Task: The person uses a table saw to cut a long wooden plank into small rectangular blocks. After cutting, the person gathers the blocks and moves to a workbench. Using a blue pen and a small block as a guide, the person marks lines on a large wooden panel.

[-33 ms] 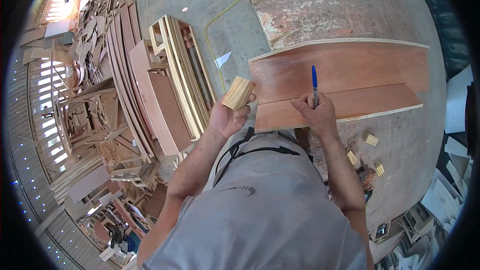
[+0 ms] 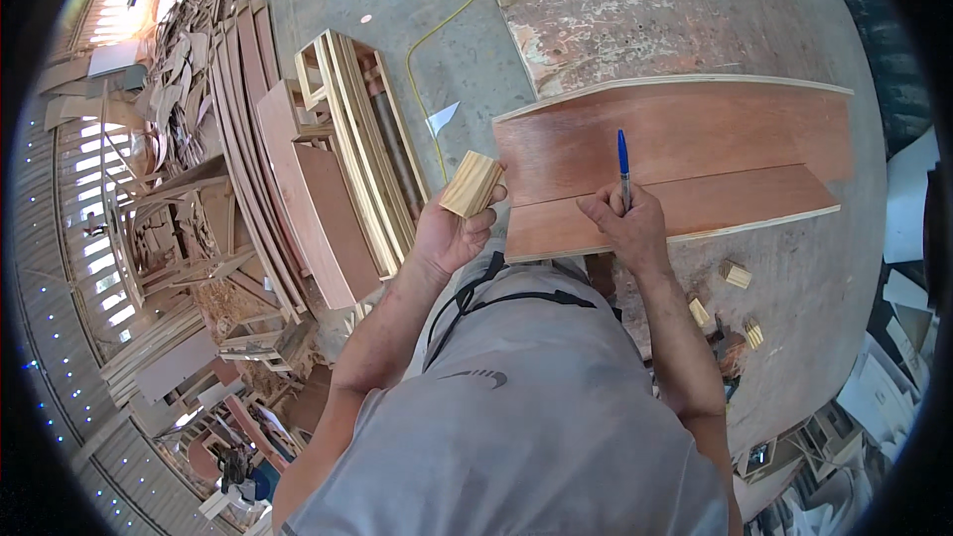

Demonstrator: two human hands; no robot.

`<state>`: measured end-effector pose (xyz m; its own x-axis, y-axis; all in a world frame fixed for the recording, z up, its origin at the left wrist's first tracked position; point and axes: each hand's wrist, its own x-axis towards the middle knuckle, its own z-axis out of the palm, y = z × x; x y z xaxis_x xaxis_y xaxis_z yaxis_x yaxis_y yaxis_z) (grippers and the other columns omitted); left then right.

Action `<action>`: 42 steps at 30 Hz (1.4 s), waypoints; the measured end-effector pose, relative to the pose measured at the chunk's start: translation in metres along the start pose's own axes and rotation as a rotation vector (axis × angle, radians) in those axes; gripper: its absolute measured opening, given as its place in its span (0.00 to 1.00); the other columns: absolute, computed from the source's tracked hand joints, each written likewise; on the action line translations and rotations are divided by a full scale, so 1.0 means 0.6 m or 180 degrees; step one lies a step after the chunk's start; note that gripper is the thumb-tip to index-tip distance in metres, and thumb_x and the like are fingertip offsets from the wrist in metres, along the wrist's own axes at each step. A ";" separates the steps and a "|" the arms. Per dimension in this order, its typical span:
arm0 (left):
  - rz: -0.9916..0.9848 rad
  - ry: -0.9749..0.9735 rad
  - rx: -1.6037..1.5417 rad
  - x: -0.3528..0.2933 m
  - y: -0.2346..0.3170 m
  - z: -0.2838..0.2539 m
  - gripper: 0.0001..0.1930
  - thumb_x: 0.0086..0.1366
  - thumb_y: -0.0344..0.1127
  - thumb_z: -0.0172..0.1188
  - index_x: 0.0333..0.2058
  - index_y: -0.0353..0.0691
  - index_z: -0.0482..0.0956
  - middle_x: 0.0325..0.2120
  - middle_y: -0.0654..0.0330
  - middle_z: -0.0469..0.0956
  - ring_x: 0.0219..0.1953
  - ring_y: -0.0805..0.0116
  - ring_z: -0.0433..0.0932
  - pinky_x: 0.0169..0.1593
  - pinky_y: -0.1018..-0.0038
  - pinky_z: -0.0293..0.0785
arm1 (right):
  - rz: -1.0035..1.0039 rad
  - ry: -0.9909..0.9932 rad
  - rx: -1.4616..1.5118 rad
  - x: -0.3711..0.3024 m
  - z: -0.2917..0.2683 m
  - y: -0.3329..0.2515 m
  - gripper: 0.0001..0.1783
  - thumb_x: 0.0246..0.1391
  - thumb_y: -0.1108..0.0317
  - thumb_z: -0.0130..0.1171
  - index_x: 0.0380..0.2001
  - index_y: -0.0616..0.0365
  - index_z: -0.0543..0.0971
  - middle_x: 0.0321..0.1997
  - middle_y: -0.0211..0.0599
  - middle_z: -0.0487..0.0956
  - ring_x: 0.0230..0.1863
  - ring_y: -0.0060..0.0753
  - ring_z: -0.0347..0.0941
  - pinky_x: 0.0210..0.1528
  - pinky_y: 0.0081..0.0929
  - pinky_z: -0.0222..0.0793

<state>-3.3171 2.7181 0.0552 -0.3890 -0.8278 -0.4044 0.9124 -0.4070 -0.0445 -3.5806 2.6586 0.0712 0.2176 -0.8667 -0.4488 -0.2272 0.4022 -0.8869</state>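
In my left hand is a short, pale wood block, gripped by its side close to the left end of a long plywood piece. My right hand closes around a blue-capped pen, which points cap up. That hand is over the lower board of the plywood piece. Two reddish-brown boards meet along its length in an angled trough, with pale layered edges. The pen's lower end is hidden by my fingers, so I cannot tell whether it touches the wood.
A worn, paint-flecked work table lies under the plywood. To the right of my right forearm are several small wood blocks and some dark tools. Left stands a wood frame with plywood sides; a yellow cord crosses the floor.
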 end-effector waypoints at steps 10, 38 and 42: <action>-0.0409 0.2283 0.2593 0.008 0.018 -0.128 0.21 0.75 0.49 0.39 0.49 0.40 0.74 0.33 0.59 0.81 0.24 0.77 0.77 0.22 0.81 0.74 | -0.0062 -0.0193 -0.0095 -0.003 -0.003 0.005 0.24 0.48 0.57 0.72 0.17 0.56 0.67 0.18 0.22 0.65 0.22 0.18 0.58 0.25 0.24 0.61; -0.0798 0.3326 0.1958 0.079 -0.021 -0.121 0.15 0.72 0.46 0.42 0.42 0.44 0.74 0.27 0.68 0.77 0.24 0.76 0.74 0.19 0.78 0.66 | 0.0774 -0.0729 0.0584 0.019 -0.046 -0.009 0.22 0.49 0.65 0.70 0.18 0.54 0.64 0.25 0.26 0.70 0.26 0.16 0.62 0.29 0.20 0.62; -0.0688 0.3127 0.1988 0.061 -0.018 -0.158 0.16 0.72 0.46 0.41 0.46 0.44 0.73 0.31 0.66 0.77 0.27 0.75 0.75 0.23 0.78 0.69 | 0.0790 -0.0734 0.0641 0.022 -0.048 -0.020 0.17 0.49 0.60 0.71 0.25 0.58 0.73 0.16 0.17 0.59 0.21 0.14 0.55 0.24 0.19 0.58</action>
<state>-3.3292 2.7288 -0.0455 -0.0139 -0.1779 -0.9840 0.5133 -0.8458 0.1456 -3.6026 2.6340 0.0792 0.3923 -0.6560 -0.6448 -0.1139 0.6610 -0.7417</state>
